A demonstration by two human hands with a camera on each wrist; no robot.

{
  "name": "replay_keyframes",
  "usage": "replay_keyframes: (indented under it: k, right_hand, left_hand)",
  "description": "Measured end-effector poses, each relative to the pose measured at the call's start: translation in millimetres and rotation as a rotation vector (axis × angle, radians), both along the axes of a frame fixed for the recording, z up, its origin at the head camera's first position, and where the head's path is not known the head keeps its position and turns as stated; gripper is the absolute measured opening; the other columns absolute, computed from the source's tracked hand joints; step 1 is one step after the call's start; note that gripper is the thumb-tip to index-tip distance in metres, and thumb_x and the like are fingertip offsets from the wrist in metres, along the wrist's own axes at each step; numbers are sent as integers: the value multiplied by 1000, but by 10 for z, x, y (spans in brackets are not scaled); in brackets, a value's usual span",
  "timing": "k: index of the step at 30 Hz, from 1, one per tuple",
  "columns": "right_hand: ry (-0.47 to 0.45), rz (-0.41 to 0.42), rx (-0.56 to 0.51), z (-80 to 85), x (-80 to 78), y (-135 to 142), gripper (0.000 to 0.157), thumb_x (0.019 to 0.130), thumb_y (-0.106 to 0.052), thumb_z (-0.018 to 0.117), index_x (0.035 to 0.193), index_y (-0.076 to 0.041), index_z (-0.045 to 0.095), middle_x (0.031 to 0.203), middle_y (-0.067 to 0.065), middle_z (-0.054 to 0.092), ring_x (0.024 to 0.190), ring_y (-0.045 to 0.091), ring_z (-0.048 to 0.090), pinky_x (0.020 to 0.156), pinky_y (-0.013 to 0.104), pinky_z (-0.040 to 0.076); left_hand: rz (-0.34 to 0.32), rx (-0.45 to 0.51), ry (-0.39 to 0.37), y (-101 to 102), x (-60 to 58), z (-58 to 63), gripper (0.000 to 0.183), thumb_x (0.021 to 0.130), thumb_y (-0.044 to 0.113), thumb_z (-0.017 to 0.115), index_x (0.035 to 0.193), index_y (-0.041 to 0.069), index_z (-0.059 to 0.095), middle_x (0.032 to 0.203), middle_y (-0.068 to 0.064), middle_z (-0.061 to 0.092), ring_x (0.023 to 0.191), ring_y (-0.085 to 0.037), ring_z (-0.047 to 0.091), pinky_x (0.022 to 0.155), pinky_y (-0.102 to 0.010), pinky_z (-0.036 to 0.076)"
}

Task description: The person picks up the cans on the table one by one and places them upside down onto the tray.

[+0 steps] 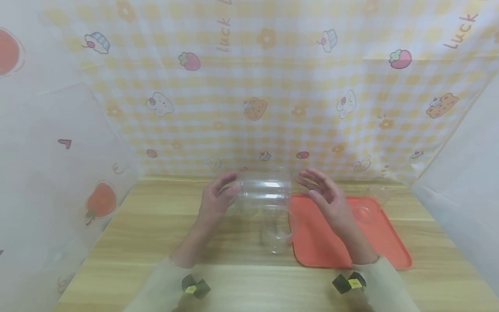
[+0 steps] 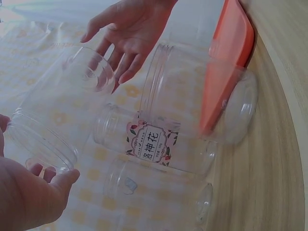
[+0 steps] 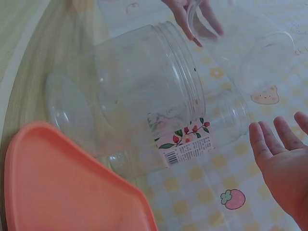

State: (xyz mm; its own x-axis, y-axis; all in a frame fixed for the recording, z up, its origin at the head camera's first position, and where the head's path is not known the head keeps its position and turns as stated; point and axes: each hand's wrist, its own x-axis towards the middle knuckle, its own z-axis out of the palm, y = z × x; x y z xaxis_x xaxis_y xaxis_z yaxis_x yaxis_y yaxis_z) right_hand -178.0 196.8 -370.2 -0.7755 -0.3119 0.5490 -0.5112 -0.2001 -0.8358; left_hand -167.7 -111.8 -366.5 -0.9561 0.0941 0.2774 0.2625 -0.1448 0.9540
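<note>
A clear plastic jar (image 1: 263, 188) lies sideways in the air above the table. My left hand (image 1: 218, 197) grips it round the threaded mouth, thumb on one side, as the left wrist view shows (image 2: 33, 192). Off the jar's base, my right hand (image 1: 325, 197) holds nothing, its fingers apart and loosely bent; a gap shows in the right wrist view (image 3: 288, 168). Below stand a large clear jar (image 2: 192, 96), a jar with a pink floral label (image 2: 149, 144), and another clear jar (image 2: 154, 187).
An orange tray (image 1: 319, 247) lies on the wooden table (image 1: 156, 242) under my right forearm. A clear container (image 1: 378, 195) stands by the tray's far right corner. Behind hangs a yellow checked cloth (image 1: 234, 86), and white sheeting (image 1: 46, 173) closes the left side.
</note>
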Motion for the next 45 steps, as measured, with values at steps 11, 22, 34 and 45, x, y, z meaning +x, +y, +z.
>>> replay_keyframes:
  k: [11, 22, 34, 45]
  right_hand:
    - [-20, 4, 9, -35, -13, -21, 51, 102, 7, 51, 151, 5, 37, 148, 21, 47, 135, 44, 44, 105, 53, 45]
    - [-20, 4, 41, 0, 17, -68, 55, 100, 8, 50, 152, 4, 35, 151, 25, 43, 136, 35, 46, 106, 48, 46]
    - [-22, 22, 75, -7, 15, -83, 63, 96, 8, 56, 154, -2, 35, 155, 29, 34, 140, 34, 40, 109, 41, 44]
    - [2, 79, 52, -16, 10, -87, 76, 96, -27, 73, 156, -2, 33, 155, 24, 36, 140, 37, 39, 106, 36, 45]
  left_hand:
    - [10, 12, 14, 33, 2, -14, 48, 98, 25, 67, 139, 3, 57, 142, -11, 54, 120, -32, 60, 103, -49, 49]
    - [-8, 2, 22, 84, -18, -48, 44, 98, 30, 67, 137, 11, 60, 141, -6, 55, 118, -31, 60, 104, -52, 47]
    - [-7, 15, 30, 166, -12, -31, 46, 97, 31, 68, 137, 9, 60, 142, -6, 55, 118, -30, 61, 101, -44, 50]
    - [-3, -16, 51, 230, -17, -51, 45, 97, 33, 68, 136, 12, 61, 141, -6, 56, 119, -27, 61, 99, -40, 52]
